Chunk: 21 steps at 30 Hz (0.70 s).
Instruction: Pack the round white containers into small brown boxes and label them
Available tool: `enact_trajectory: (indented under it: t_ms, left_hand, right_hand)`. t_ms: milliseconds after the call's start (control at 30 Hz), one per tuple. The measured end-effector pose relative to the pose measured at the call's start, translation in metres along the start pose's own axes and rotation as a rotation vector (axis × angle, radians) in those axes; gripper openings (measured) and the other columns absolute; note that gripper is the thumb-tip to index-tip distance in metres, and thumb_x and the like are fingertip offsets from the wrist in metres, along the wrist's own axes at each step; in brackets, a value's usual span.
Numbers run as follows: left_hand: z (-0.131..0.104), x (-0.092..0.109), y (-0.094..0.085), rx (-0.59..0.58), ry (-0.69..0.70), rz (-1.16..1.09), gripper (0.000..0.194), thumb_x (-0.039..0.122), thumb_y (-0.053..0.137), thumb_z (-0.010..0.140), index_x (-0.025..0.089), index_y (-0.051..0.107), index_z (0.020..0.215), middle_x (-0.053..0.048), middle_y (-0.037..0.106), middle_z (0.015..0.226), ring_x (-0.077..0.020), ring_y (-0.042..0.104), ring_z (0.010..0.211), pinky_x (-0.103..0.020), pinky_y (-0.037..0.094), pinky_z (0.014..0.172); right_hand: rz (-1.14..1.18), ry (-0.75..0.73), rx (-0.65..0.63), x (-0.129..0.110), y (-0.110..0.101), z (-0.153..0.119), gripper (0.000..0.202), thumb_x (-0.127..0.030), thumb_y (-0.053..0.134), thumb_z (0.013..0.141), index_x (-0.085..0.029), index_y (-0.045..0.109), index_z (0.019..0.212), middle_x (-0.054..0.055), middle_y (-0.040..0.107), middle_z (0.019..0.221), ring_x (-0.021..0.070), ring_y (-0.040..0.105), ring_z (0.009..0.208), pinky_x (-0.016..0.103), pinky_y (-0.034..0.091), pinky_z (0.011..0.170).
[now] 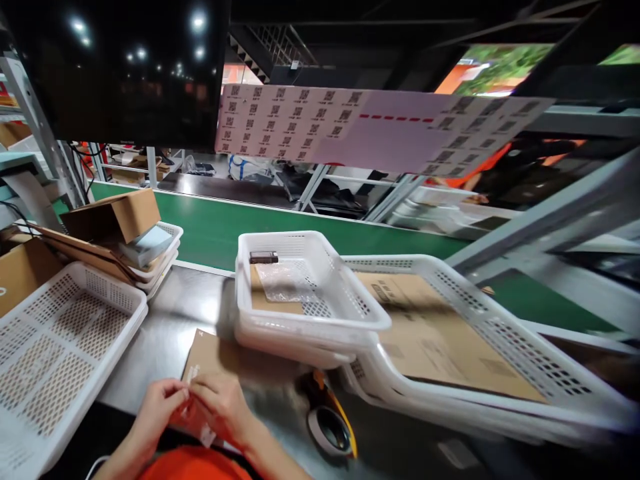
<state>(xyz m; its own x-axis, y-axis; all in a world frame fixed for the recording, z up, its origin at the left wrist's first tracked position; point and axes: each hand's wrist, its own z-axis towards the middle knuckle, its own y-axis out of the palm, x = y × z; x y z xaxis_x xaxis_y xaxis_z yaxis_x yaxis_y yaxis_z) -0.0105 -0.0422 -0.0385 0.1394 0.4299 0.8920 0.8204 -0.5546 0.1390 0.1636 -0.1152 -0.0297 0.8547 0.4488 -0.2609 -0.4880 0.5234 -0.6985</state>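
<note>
My left hand [163, 405] and my right hand [223, 403] meet low in the view, fingertips pinched close together. Between and below them hangs a thin, clear plastic bag [206, 435], with the orange of my clothing showing near it. What is inside the bag, if anything, I cannot make out. Just beyond my fingers a flat brown cardboard box [206, 350] lies on the metal table, partly covered by my hands. To the right of my right hand sits a tape dispenser [330, 427] with a yellow edge and a roll of tape.
White baskets stand around: a left one [140, 310], a middle stack [313, 325] holding a small dark box [263, 257] and clear wrapping, and a large right one [425, 393] with flat cardboard [450, 333]. A green conveyor belt [210, 223] runs behind, below a monitor [125, 73] and code sheet [380, 133].
</note>
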Motion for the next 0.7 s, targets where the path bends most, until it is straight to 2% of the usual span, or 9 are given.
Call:
enact_trajectory:
  t_ms: [167,267,400,533,600,700]
  left_hand:
    - [0.002,0.0,-0.006,-0.017,0.058,0.083,0.047,0.06,0.085,0.069,0.014,0.082,0.079,-0.008,0.08,0.08,-0.0242,0.07,0.079,-0.033,0.053,0.078]
    - [0.004,-0.001,-0.006,-0.014,0.052,0.085,0.044,0.057,0.085,0.07,0.015,0.083,0.081,-0.008,0.08,0.079,-0.0245,0.069,0.08,-0.033,0.052,0.078]
    - [0.002,0.001,-0.003,-0.02,0.017,0.011,0.05,0.061,0.09,0.063,0.014,0.081,0.079,-0.005,0.076,0.073,-0.0188,0.064,0.071,-0.029,0.049,0.07]
    - [-0.006,0.009,0.0,-0.109,-0.054,-0.087,0.057,0.067,0.09,0.063,0.013,0.076,0.075,-0.001,0.067,0.062,-0.013,0.057,0.059,-0.025,0.045,0.061]
    - [-0.01,0.015,0.002,-0.151,-0.114,-0.13,0.056,0.063,0.092,0.061,0.013,0.075,0.078,-0.002,0.069,0.065,-0.014,0.06,0.06,-0.027,0.049,0.063]
    - [-0.013,0.018,0.009,-0.146,-0.226,-0.142,0.041,0.045,0.093,0.058,0.015,0.072,0.077,-0.002,0.071,0.069,-0.0162,0.064,0.063,-0.03,0.052,0.066]
  right_hand:
    - [0.027,0.01,0.009,-0.001,0.0,0.002,0.028,-0.023,0.047,0.108,-0.022,0.074,0.101,0.003,0.081,0.082,0.0155,0.071,0.066,0.027,0.051,0.058]
    - [0.043,0.029,-0.01,0.0,0.003,-0.001,0.024,-0.023,0.049,0.106,-0.023,0.072,0.098,0.002,0.081,0.083,0.0157,0.071,0.067,0.027,0.051,0.059]
    - [0.144,0.074,-0.031,0.0,0.005,-0.003,0.017,-0.019,0.053,0.101,-0.024,0.069,0.097,0.004,0.08,0.091,0.0168,0.072,0.075,0.027,0.054,0.064]
    - [0.389,0.203,-0.084,0.001,0.002,-0.001,0.011,-0.014,0.057,0.09,-0.024,0.062,0.093,0.004,0.075,0.09,0.0163,0.07,0.08,0.025,0.055,0.07]
    - [0.428,0.208,-0.117,0.003,-0.002,0.0,0.012,-0.013,0.058,0.086,-0.024,0.06,0.091,0.003,0.072,0.091,0.0159,0.069,0.081,0.025,0.055,0.07]
    - [0.363,0.139,-0.166,0.003,-0.008,-0.001,0.011,-0.016,0.06,0.085,-0.024,0.06,0.093,0.005,0.071,0.1,0.0166,0.068,0.087,0.025,0.055,0.074]
